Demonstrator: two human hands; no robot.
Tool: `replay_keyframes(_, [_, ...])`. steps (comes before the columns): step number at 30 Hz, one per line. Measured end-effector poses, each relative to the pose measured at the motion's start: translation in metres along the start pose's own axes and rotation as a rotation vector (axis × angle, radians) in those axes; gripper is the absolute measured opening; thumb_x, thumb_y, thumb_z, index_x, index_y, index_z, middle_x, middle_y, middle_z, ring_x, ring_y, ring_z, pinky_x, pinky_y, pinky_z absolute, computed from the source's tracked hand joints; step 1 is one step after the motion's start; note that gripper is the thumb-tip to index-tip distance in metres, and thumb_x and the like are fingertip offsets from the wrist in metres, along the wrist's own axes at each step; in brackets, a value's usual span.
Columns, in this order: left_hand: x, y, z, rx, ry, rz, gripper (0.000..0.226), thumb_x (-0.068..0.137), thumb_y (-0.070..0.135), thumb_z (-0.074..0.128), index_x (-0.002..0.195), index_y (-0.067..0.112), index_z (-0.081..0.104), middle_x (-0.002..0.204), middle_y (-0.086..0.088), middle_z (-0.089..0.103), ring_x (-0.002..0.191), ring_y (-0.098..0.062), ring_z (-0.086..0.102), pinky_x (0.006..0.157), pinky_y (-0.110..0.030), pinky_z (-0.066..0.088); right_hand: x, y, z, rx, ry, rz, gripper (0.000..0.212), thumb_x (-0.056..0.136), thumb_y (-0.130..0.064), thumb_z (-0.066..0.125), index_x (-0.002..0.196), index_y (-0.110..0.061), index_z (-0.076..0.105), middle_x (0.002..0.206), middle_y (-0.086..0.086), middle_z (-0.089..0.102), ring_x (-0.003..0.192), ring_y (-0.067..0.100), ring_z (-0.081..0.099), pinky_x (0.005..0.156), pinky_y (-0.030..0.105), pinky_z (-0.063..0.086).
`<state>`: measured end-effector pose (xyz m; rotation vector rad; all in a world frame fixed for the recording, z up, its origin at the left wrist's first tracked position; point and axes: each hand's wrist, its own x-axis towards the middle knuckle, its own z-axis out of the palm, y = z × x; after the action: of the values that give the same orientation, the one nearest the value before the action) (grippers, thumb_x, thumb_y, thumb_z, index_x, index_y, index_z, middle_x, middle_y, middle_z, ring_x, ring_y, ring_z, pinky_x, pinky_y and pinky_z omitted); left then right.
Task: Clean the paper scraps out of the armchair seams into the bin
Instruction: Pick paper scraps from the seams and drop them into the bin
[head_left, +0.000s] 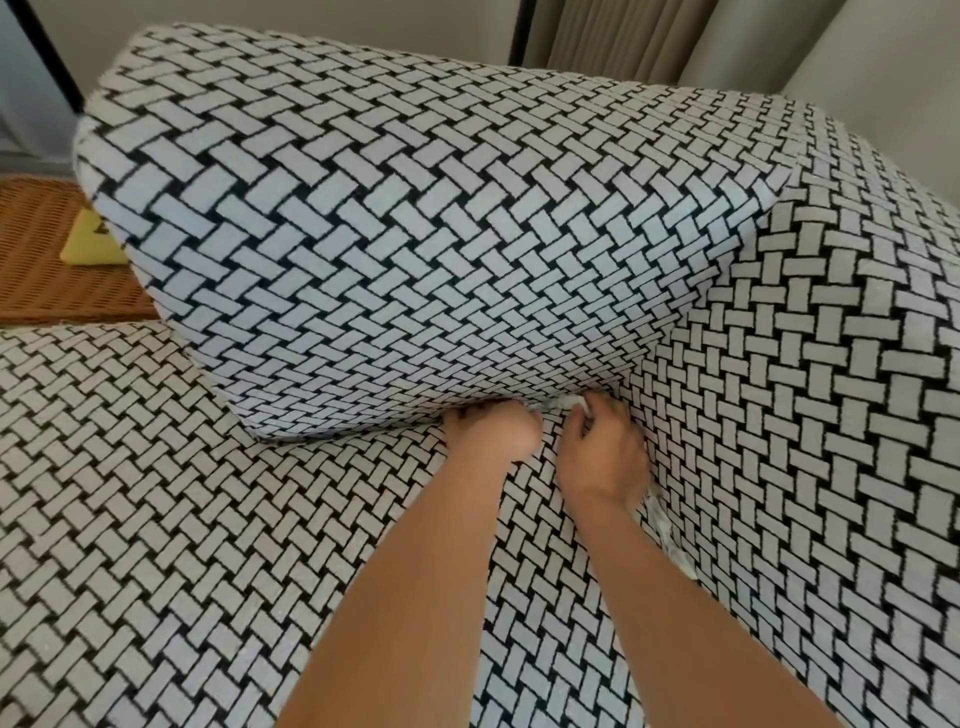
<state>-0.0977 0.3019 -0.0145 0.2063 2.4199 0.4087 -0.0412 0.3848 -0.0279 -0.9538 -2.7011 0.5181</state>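
Paper scraps (671, 540): white bits wedged in the seam between the seat cushion (218, 519) and the right armrest (810, 415), just beside the right wrist.
White scrap (586, 407): at the far corner of the seat, where the back cushion (389, 234) meets the armrest.
Right hand (602, 452): grip narrow, fingers curled, fingertips pinching the White scrap at the corner seam.
Left hand (488, 434): on the seat just left of the right hand, fingers tucked under the back cushion's lower edge; cannot tell how its grip stands.
Back cushion: tilted, its near edge resting on the seat.
Wicker surface (47, 280): far left, carrying a yellow object (93, 241).
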Motion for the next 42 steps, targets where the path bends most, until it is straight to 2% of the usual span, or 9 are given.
replay_keyframes(4, [0.015, 0.001, 0.000, -0.026, -0.095, -0.005, 0.047, 0.095, 0.036, 0.023, 0.129, 0.013, 0.044, 0.140, -0.013, 0.045, 0.126, -0.032, 0.041, 0.110, -0.050, 0.027, 0.002, -0.001, 0.000, -0.041, -0.020, -0.005, 0.029, 0.094, -0.031, 0.043, 0.117, -0.023, 0.060, 0.120, 0.002, 0.056, 0.093, 0.023, 0.054, 0.070, 0.032, 0.045])
replay_keyframes(7, [0.011, 0.001, 0.005, -0.054, 0.021, -0.018, 0.044, 0.097, 0.037, 0.025, 0.133, 0.022, 0.044, 0.142, -0.007, 0.042, 0.134, -0.028, 0.033, 0.113, -0.047, 0.017, 0.002, -0.001, -0.001, -0.050, -0.013, -0.012, 0.025, 0.094, -0.031, 0.043, 0.110, -0.022, 0.060, 0.115, 0.002, 0.056, 0.089, 0.022, 0.054, 0.065, 0.027, 0.037])
replay_keyframes(10, [-0.001, -0.002, 0.010, -0.099, 0.225, 0.034, 0.038, 0.097, 0.042, 0.029, 0.111, 0.025, 0.060, 0.109, -0.002, 0.064, 0.110, -0.022, 0.054, 0.099, -0.038, 0.028, 0.000, -0.002, -0.003, -0.013, 0.001, -0.006, 0.019, 0.093, -0.032, 0.045, 0.100, -0.021, 0.060, 0.100, 0.000, 0.061, 0.081, 0.020, 0.053, 0.060, 0.026, 0.035])
replay_keyframes(14, [-0.001, 0.001, 0.014, -0.188, 0.382, -0.029, 0.038, 0.094, 0.046, 0.039, 0.086, 0.022, 0.067, 0.075, 0.003, 0.066, 0.078, -0.019, 0.062, 0.091, -0.037, 0.031, 0.000, -0.001, -0.005, -0.003, -0.014, -0.009, 0.018, 0.094, -0.032, 0.046, 0.103, -0.024, 0.060, 0.091, 0.001, 0.064, 0.075, 0.015, 0.047, 0.055, 0.024, 0.029])
replay_keyframes(18, [0.001, 0.002, 0.017, -0.236, 0.442, -0.053, 0.035, 0.092, 0.046, 0.044, 0.084, 0.023, 0.068, 0.075, 0.002, 0.068, 0.075, -0.020, 0.063, 0.101, -0.040, 0.031, 0.001, -0.002, -0.005, -0.035, -0.008, -0.064, 0.024, 0.096, -0.031, 0.043, 0.109, -0.023, 0.062, 0.109, -0.001, 0.062, 0.088, 0.018, 0.051, 0.067, 0.027, 0.036])
replay_keyframes(28, [-0.007, 0.001, 0.018, -0.291, 0.538, -0.038, 0.029, 0.095, 0.038, 0.045, 0.089, 0.025, 0.070, 0.084, -0.001, 0.070, 0.083, -0.023, 0.063, 0.093, -0.037, 0.034, 0.011, -0.003, -0.005, -0.122, -0.182, -0.104, 0.032, 0.097, -0.029, 0.035, 0.123, -0.018, 0.051, 0.130, 0.002, 0.046, 0.114, 0.025, 0.046, 0.087, 0.034, 0.036])
replay_keyframes(33, [-0.015, -0.004, 0.020, -0.372, 0.600, 0.043, 0.023, 0.095, 0.031, 0.048, 0.095, 0.027, 0.070, 0.083, 0.000, 0.071, 0.075, -0.022, 0.062, 0.084, -0.035, 0.045, 0.006, 0.001, -0.003, -0.020, -0.118, -0.142, 0.021, 0.096, -0.028, 0.040, 0.108, -0.019, 0.055, 0.117, -0.001, 0.057, 0.107, 0.022, 0.049, 0.086, 0.035, 0.037])
replay_keyframes(37, [-0.023, -0.012, 0.018, -0.458, 0.616, 0.138, 0.020, 0.095, 0.027, 0.050, 0.095, 0.023, 0.070, 0.080, 0.000, 0.070, 0.065, -0.020, 0.059, 0.062, -0.029, 0.045, -0.001, 0.000, -0.005, 0.072, -0.074, -0.202, 0.015, 0.095, -0.028, 0.044, 0.100, -0.019, 0.055, 0.102, -0.001, 0.063, 0.102, 0.023, 0.050, 0.084, 0.037, 0.039])
replay_keyframes(42, [-0.036, -0.026, 0.017, -0.537, 0.630, 0.221, 0.020, 0.095, 0.021, 0.051, 0.089, 0.011, 0.067, 0.073, -0.002, 0.065, 0.054, -0.013, 0.046, 0.057, -0.026, 0.039, -0.008, -0.003, -0.008, -0.143, -0.126, -0.296, 0.033, 0.098, -0.029, 0.034, 0.127, -0.019, 0.047, 0.130, 0.004, 0.049, 0.125, 0.023, 0.037, 0.098, 0.038, 0.028])
